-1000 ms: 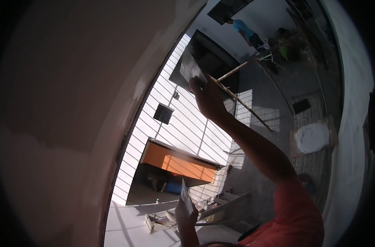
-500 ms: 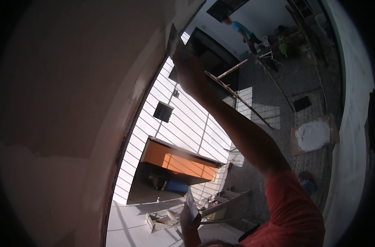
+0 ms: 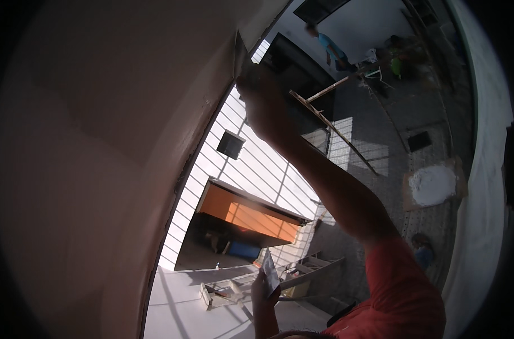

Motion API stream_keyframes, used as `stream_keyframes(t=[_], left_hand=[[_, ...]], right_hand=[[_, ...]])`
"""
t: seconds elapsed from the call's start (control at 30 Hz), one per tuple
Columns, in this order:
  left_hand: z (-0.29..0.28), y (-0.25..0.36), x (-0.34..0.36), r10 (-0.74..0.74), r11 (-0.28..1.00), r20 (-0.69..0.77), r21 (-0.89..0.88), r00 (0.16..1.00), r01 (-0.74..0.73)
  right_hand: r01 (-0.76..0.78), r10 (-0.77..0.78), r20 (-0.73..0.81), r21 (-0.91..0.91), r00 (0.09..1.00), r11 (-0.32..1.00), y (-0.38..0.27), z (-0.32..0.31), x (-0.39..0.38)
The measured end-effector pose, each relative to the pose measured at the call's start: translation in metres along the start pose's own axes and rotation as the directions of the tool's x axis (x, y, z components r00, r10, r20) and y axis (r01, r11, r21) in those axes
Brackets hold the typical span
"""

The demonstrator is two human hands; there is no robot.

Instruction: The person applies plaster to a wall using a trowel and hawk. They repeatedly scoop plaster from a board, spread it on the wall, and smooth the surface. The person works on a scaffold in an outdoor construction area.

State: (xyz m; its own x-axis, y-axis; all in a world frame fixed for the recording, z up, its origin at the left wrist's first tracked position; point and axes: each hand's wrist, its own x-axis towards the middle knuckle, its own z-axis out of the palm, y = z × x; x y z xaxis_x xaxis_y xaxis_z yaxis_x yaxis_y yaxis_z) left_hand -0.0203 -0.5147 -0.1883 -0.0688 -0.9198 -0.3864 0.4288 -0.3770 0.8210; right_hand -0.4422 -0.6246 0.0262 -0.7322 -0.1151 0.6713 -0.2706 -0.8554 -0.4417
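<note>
My right hand is raised at the end of an outstretched arm, its fingers closed round the handle of a putty knife. The broad blade rests against the wall, close to its edge. Lower down, my left hand grips a second flat blade, pale and smeared along its face. It is held upright, away from the wall. Shadow hides much of the right hand's fingers.
Below stand a ladder and a pale wooden frame. Timber poles cross the right side. White powder lies on a board on the floor. A person in blue stands far off, with another figure in green nearby.
The view has shifted slightly, with the room a little farther right. My right hand keeps the putty knife at the wall's edge. The blade in my left hand has tilted and risen slightly.
</note>
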Motion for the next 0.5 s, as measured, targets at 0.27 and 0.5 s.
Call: stream_keyframes(t=[0.27,0.5], left_hand=[[-0.033,-0.001,-0.014,0.056,0.996,0.007,0.071,0.998,-0.056],[-0.093,-0.021,-0.009,0.4,0.567,0.403,0.597,0.823,-0.567]], right_hand=[[-0.177,0.179,0.007,0.185,0.984,0.967,-0.124,0.041,-0.099],[-0.174,0.145,0.111,0.326,0.983,0.929,-0.205,0.042,-0.182]])
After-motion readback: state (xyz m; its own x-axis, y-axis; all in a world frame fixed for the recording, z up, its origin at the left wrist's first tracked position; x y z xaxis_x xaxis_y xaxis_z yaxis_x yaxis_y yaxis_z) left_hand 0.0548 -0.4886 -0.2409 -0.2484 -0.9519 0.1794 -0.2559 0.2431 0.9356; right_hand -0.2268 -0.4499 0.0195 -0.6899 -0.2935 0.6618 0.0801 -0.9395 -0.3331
